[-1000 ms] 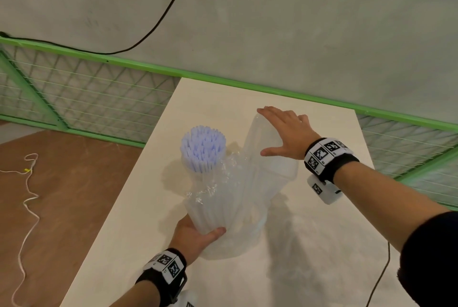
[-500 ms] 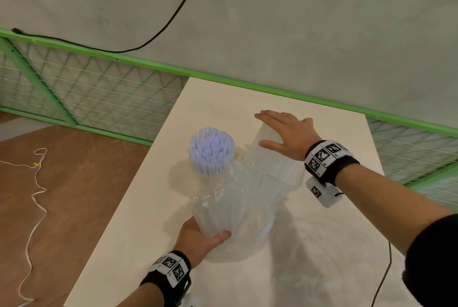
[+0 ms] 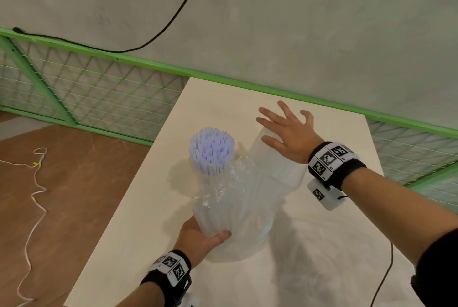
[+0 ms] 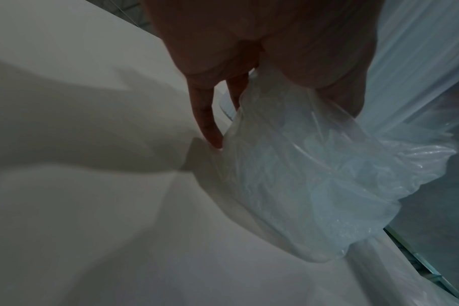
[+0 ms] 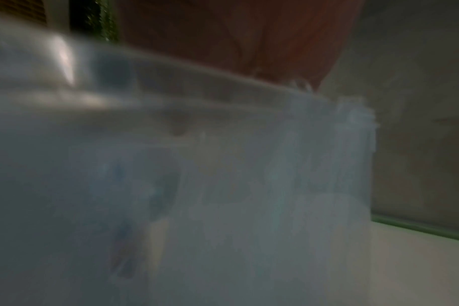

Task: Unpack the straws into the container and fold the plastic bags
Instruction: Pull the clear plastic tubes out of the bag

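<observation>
Straws [image 3: 212, 150] stand bunched at frame centre on the worktop [image 3: 153, 207], half out of the bag [image 3: 230, 210]. Left hand [image 3: 198, 237] grips its base; right hand [image 3: 287, 130] hovers, fingers spread. Best slide plastic down steadily, keeping straws upright.

Bagged straws [image 3: 212, 150] upright (tips exposed); container [image 3: 238, 244] beneath.
</observation>
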`<state>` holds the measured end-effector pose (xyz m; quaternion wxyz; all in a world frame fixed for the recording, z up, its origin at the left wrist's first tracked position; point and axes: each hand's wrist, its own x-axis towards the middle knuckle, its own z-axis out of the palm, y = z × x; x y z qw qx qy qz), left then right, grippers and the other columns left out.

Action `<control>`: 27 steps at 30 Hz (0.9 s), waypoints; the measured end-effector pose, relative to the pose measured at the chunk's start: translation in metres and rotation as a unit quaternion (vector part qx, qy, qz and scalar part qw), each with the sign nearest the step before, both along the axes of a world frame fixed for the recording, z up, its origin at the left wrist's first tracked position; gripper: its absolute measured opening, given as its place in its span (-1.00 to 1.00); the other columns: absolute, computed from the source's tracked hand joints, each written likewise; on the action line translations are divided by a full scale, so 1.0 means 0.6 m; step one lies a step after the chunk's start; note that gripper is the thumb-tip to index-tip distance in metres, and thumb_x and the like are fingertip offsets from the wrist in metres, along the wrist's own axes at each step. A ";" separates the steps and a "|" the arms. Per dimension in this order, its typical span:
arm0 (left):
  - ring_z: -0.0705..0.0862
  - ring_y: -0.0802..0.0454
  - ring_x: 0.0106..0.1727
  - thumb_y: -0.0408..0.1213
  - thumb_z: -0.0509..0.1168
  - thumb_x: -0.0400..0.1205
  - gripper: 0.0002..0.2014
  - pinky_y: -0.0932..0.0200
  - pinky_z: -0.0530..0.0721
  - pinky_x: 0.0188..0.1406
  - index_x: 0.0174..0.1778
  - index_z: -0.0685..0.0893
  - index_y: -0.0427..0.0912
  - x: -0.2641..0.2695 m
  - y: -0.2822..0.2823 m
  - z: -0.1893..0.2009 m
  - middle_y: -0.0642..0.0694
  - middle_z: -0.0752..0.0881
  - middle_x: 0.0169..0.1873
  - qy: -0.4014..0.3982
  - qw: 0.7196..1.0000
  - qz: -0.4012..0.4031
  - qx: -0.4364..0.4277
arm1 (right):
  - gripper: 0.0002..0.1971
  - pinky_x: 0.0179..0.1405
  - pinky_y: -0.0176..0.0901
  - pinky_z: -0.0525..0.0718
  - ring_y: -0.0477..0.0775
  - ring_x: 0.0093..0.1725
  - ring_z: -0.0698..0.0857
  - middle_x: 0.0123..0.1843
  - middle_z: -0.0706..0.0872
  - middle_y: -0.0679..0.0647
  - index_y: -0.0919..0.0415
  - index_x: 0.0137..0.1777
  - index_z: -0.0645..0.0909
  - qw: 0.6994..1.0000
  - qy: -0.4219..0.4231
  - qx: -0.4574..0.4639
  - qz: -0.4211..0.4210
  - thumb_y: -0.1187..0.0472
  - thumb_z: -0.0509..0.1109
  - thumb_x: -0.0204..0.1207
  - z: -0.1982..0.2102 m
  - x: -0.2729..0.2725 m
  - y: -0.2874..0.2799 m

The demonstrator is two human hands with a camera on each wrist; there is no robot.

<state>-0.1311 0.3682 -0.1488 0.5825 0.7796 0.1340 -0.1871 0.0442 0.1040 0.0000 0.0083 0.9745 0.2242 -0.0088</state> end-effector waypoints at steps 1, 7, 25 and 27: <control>0.80 0.22 -0.06 0.07 0.68 0.19 -0.42 0.16 0.76 0.05 0.09 0.74 -0.01 0.000 0.000 0.000 0.09 0.85 -0.11 -0.001 1.000 -0.001 -0.001 | -0.47 0.46 0.32 0.03 0.04 0.72 -0.04 0.72 0.02 -0.32 -0.26 0.63 0.21 0.999 -0.031 0.019 0.006 -0.25 -0.14 0.68 0.011 -0.011 0.005; 0.79 0.30 -0.09 -0.01 0.68 0.26 -0.50 0.32 0.71 -0.06 0.08 0.74 0.00 -0.001 -0.001 0.003 0.11 0.84 -0.13 -0.013 1.000 -0.003 -0.004 | -0.59 0.08 -0.03 0.58 0.13 0.07 0.67 0.12 0.73 0.05 0.13 0.27 0.66 0.982 -0.044 0.182 0.026 0.15 0.13 0.51 0.076 -0.103 0.034; 0.82 0.19 -0.10 -0.03 0.68 0.26 -0.51 0.07 0.77 0.03 0.08 0.77 -0.02 -0.002 -0.001 -0.004 0.08 0.86 -0.13 -0.026 0.999 -0.002 -0.020 | -0.04 0.39 -0.06 0.50 0.17 0.35 0.49 0.44 0.44 0.17 0.30 0.54 0.34 0.987 0.004 0.161 -0.021 -0.45 0.30 0.38 -0.004 -0.263 0.111; 0.82 0.19 -0.11 -0.08 0.69 0.28 -0.55 0.06 0.77 0.03 0.06 0.77 -0.03 -0.003 -0.001 -0.003 0.09 0.86 -0.15 -0.024 0.999 0.002 -0.027 | -0.24 0.36 -0.16 0.50 0.12 0.31 0.53 0.38 0.49 0.13 0.27 0.47 0.41 0.973 -0.007 0.226 -0.034 -0.30 0.35 0.46 -0.023 -0.268 0.117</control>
